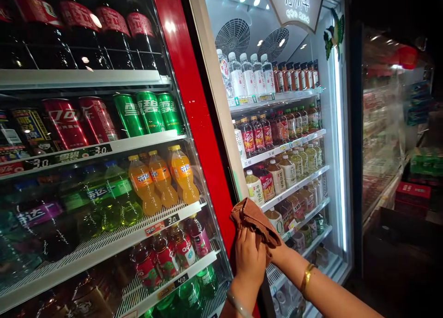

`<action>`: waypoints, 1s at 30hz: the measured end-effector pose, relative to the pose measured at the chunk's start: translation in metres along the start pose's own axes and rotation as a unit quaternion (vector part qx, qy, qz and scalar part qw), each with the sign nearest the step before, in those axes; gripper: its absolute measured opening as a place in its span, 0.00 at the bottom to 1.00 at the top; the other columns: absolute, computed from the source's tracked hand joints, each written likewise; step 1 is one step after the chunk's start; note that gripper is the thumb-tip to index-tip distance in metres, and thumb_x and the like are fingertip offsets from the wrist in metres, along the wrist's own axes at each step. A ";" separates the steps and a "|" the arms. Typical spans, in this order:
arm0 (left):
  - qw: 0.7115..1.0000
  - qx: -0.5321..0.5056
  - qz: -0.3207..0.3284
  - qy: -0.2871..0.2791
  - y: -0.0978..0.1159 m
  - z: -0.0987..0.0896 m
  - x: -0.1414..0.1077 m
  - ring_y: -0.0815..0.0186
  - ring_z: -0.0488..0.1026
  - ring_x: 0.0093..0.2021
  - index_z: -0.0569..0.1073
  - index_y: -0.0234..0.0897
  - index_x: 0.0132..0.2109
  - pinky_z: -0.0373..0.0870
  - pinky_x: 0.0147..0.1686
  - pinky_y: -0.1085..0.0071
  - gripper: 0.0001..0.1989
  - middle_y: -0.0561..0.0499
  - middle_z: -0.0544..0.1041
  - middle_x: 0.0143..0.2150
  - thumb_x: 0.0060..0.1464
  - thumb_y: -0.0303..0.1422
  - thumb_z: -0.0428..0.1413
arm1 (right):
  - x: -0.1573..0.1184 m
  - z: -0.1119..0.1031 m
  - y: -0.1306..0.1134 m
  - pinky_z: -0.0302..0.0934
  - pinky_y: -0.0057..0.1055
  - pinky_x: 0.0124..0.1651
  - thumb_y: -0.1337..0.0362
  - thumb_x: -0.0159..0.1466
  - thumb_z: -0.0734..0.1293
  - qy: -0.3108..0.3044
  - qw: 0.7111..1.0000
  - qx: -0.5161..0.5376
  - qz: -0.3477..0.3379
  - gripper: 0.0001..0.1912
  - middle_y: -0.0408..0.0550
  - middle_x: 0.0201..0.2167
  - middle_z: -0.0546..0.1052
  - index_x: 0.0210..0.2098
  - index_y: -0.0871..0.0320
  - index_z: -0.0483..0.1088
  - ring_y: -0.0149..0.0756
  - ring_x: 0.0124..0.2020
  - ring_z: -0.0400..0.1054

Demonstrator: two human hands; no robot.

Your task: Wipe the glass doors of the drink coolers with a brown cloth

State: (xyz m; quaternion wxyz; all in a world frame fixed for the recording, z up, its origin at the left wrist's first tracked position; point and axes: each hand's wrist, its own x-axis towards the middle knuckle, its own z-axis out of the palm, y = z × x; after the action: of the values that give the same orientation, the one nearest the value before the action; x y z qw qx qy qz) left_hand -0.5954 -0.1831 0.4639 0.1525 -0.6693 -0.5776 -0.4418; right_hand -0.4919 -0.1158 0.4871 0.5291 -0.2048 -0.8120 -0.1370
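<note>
A brown cloth (258, 221) is bunched against the edge between the red fridge frame (204, 138) and the beige frame (216, 82) of the second fridge. My left hand (248, 253), with a pale bangle at the wrist, is closed on the cloth's lower part. Behind the cloth is my right hand (273, 253), mostly hidden by it; a gold bracelet (308, 277) shows on that forearm. The fingers of my right hand cannot be seen.
Glass-fronted shelves of cans and bottles fill the left, with orange bottles (183, 175) nearest the red frame. The right fridge holds rows of bottles (256, 75). Boxes (411, 198) are stacked at far right.
</note>
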 end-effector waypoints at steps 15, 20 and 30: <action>0.964 0.248 -0.004 0.092 0.041 0.007 0.099 0.46 0.64 0.72 0.69 0.28 0.68 0.67 0.67 0.44 0.25 0.30 0.66 0.71 0.67 0.28 0.49 | 0.042 -0.047 0.063 0.54 0.54 0.75 0.68 0.72 0.62 -0.048 0.998 -0.042 -0.010 0.36 0.52 0.71 0.66 0.76 0.49 0.48 0.43 0.72 0.61; 0.956 0.280 0.009 0.087 0.040 0.007 0.100 0.46 0.64 0.72 0.68 0.29 0.69 0.66 0.68 0.45 0.26 0.32 0.66 0.72 0.66 0.29 0.50 | 0.048 -0.062 0.072 0.56 0.60 0.73 0.74 0.68 0.60 -0.099 0.994 -0.036 0.000 0.37 0.57 0.72 0.64 0.75 0.55 0.52 0.47 0.75 0.54; 0.942 0.298 0.025 0.149 0.037 0.022 0.110 0.44 0.64 0.72 0.74 0.26 0.63 0.44 0.74 0.37 0.23 0.30 0.70 0.68 0.65 0.29 0.51 | 0.069 -0.059 0.092 0.56 0.55 0.74 0.70 0.71 0.60 -0.054 0.995 -0.062 -0.065 0.33 0.55 0.75 0.57 0.74 0.56 0.53 0.43 0.76 0.53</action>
State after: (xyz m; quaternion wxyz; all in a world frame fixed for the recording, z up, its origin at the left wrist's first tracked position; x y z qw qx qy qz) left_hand -0.5593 -0.1078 0.5469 0.4407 -0.5338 -0.6364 -0.3403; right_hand -0.4246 -0.0476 0.5745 0.4610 -0.1911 -0.8408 -0.2098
